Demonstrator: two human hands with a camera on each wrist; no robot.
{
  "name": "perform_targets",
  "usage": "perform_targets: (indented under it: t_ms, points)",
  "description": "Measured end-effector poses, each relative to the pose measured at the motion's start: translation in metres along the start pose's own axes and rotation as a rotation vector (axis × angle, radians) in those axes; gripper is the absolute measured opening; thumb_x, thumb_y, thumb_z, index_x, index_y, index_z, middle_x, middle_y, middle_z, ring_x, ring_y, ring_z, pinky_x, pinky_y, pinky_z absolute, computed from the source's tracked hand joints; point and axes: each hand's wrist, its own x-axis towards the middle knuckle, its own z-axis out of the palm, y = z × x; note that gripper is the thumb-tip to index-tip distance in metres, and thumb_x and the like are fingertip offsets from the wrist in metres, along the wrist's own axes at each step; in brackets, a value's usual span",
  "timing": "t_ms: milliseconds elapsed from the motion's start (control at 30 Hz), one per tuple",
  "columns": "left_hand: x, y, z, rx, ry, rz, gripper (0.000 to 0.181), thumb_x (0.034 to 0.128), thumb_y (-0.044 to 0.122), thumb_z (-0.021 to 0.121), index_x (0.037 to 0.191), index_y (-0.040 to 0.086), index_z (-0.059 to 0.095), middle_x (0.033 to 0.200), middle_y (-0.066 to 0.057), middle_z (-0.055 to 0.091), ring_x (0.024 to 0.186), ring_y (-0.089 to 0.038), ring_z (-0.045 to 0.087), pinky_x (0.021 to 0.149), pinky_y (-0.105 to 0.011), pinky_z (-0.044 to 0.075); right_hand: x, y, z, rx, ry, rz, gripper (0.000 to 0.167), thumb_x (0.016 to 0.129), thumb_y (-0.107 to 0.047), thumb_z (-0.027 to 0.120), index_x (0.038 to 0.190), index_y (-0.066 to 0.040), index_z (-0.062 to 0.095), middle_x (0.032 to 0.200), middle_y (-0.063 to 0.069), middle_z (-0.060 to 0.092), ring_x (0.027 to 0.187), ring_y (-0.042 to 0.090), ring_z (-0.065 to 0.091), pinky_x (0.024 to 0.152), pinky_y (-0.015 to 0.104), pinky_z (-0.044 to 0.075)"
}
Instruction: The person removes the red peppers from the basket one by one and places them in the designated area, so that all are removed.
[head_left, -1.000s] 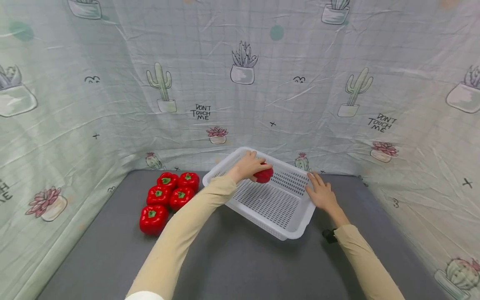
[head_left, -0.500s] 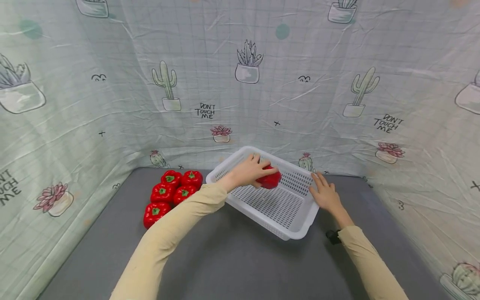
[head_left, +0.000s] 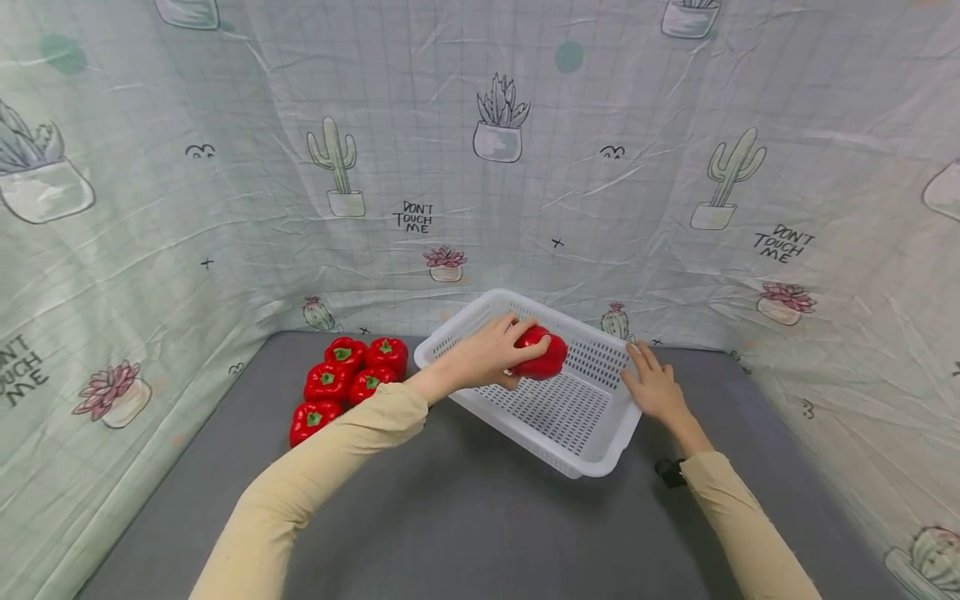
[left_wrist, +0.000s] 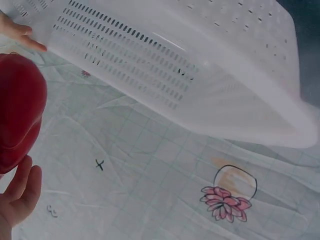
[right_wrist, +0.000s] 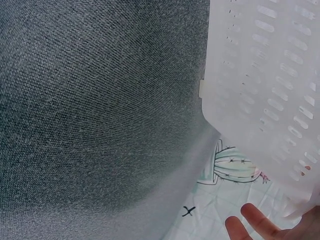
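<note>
My left hand (head_left: 491, 350) grips a red bell pepper (head_left: 546, 354) above the white perforated basket (head_left: 517, 429), fingers bent around it. In the left wrist view the same red pepper (left_wrist: 20, 107) fills the left edge, with fingertips (left_wrist: 31, 182) below it and the basket (left_wrist: 240, 95) beyond. My right hand (head_left: 656, 390) rests on the basket's right rim, its fingers fairly straight over the edge. The right wrist view has some of its fingers (right_wrist: 260, 222) beside the basket's outer wall (right_wrist: 265, 90); the rest of that hand is cut off.
Several red bell peppers (head_left: 326, 382) with green stems stand grouped on the grey table (head_left: 465, 525), left of the basket. A light patterned cloth (head_left: 375, 158) hangs behind and along both sides. A small black object (head_left: 670, 472) sits by the right wrist.
The left hand has shifted slightly right with the bell pepper, which shows more fully now. The right hand stays at the basket rim. The head view has turned a little.
</note>
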Motion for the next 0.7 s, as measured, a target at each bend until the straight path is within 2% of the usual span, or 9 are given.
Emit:
perform_targets:
  t_ms: [133,233,367,467,700]
  points:
    - [-0.013,0.003,-0.003,0.031,0.072,0.023,0.064,0.0684,0.037,0.072,0.121,0.017,0.042,0.136,-0.011,0.040,0.105,-0.027,0.046,0.083,-0.037,0.046,0.000,0.001,0.001,-0.004,0.003,-0.001,0.056,0.094,-0.031,0.033,0.142,-0.007,0.017,0.147,0.020,0.011,0.118,0.059,0.020,0.082,0.069,0.031]
    - [-0.024,0.005,-0.005,0.036,0.133,0.020,0.061,0.0653,0.034,0.073,0.116,0.016,0.044,0.131,-0.010,0.045,0.105,-0.027,0.047,0.079,-0.038,0.047,-0.001,0.002,0.001,-0.001,0.003,0.002,0.056,0.094,-0.031,0.034,0.142,-0.006,0.017,0.147,0.021,0.011,0.119,0.060,0.020,0.083,0.070,0.030]
    - [-0.039,0.008,-0.008,0.014,0.199,-0.017,0.060,0.0599,0.026,0.075,0.110,0.013,0.044,0.124,-0.011,0.049,0.105,-0.029,0.046,0.079,-0.039,0.046,-0.001,0.002,0.001,0.008,0.005,0.003,0.056,0.094,-0.030,0.033,0.142,-0.006,0.017,0.147,0.021,0.011,0.119,0.060,0.020,0.083,0.070,0.030]
    - [-0.049,0.011,-0.009,0.021,0.222,-0.050,0.063,0.0571,0.022,0.076,0.110,0.012,0.044,0.122,-0.012,0.049,0.106,-0.031,0.045,0.081,-0.042,0.046,0.000,0.002,0.001,0.010,0.008,-0.001,0.056,0.094,-0.031,0.033,0.142,-0.006,0.017,0.147,0.021,0.011,0.119,0.060,0.020,0.084,0.070,0.029]
    - [-0.075,0.019,-0.009,0.039,0.260,-0.131,0.083,0.0515,0.021,0.080,0.126,0.019,0.044,0.119,-0.012,0.049,0.106,-0.034,0.044,0.079,-0.047,0.046,0.000,0.001,0.002,0.008,-0.004,0.007,0.056,0.094,-0.032,0.032,0.142,-0.007,0.016,0.148,0.020,0.009,0.120,0.061,0.017,0.085,0.071,0.027]
